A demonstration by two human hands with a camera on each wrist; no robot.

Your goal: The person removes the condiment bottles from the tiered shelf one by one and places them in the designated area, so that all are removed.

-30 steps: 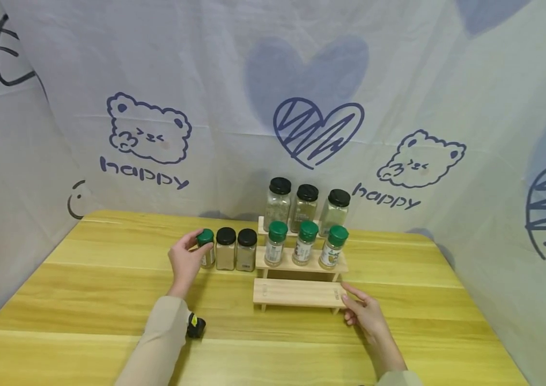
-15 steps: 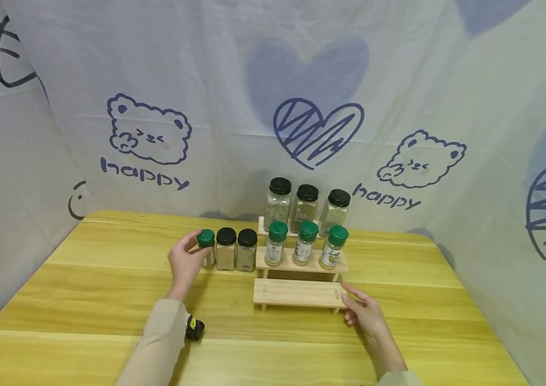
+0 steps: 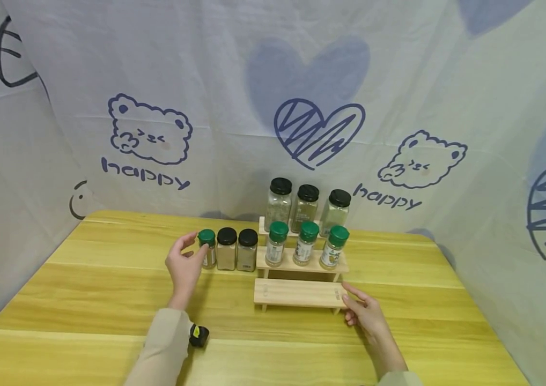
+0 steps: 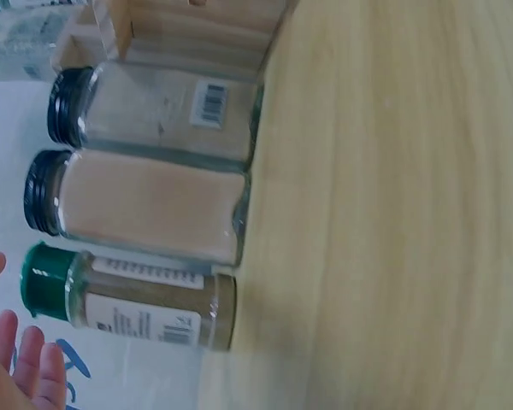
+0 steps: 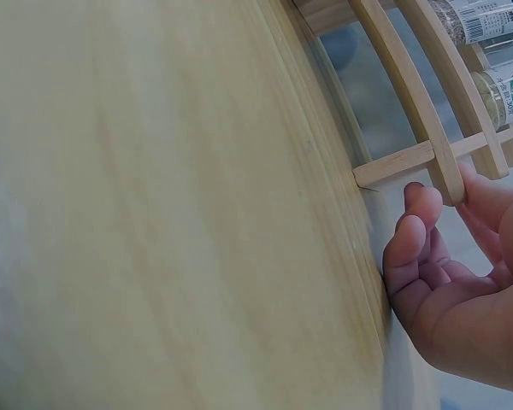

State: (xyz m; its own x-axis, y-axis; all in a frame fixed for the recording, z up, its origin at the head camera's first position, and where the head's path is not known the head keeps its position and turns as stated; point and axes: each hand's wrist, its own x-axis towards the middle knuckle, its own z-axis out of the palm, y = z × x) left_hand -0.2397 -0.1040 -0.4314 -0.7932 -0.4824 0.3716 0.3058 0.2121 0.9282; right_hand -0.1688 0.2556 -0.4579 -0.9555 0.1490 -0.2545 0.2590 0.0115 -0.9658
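In the head view my left hand (image 3: 184,268) is around the left side of a small green-capped spice jar (image 3: 207,250). The left wrist view shows its fingers spread and apart from the jar's green cap (image 4: 47,282). This jar stands upright at the left end of a row, beside two black-capped jars of powder, a beige one (image 3: 226,250) and a greyer one (image 3: 246,252). My right hand (image 3: 367,316) pinches the right end of the lowest step of a wooden tiered spice rack (image 3: 299,294), thumb and fingers at its corner (image 5: 449,184).
Three green-capped jars (image 3: 304,245) stand on the rack's middle step. Behind them, three taller black-capped jars (image 3: 306,209) occupy the top step. A printed cloth (image 3: 224,80) hangs behind the wooden table (image 3: 85,300).
My left hand's fingers have loosened from the green-capped jar and drawn slightly back to the left. The jar stays in place. My right hand has not moved on the rack.
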